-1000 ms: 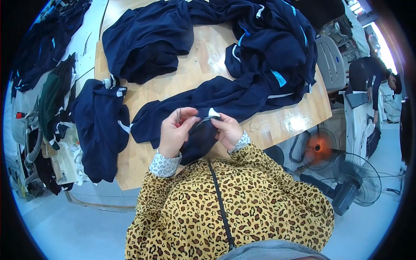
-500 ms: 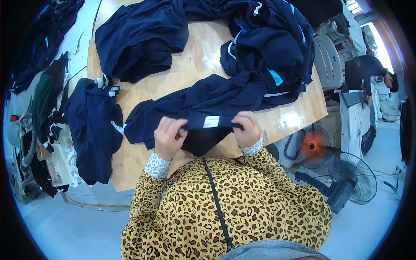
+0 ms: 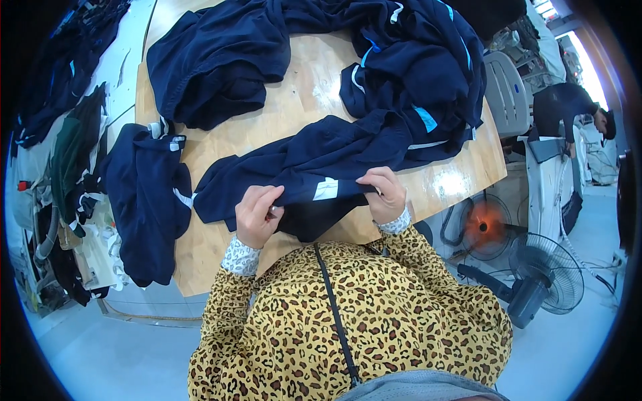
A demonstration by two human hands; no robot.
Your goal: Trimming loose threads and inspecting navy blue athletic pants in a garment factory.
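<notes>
Left hand point(image 3: 257, 215): fingers curled shut, grip pinching the near edge of the navy garment point(image 3: 314, 164); a small dark item may sit between the fingers, too small to tell.
Right hand point(image 3: 384, 194): grip clenched on the same edge, further right.
Navy garment: spread across the middle of the wooden table point(image 3: 294, 100), its near edge stretched taut between both hands just in front of the person's chest.
White label point(image 3: 326, 189): sewn on the garment edge, between the two hands.
Surroundings: a navy pile point(image 3: 214, 60) at far left, a larger heap point(image 3: 414, 67) at far right, another garment point(image 3: 144, 200) draped over the left table edge; fans point(image 3: 535, 281) on the floor at right.
Risk: the garment's far end lies tangled in the right heap, so a pull on the edge could likely drag neighbouring pieces along.
Risk: the draped piece at left hangs over the edge and could slide to the floor if nudged.
</notes>
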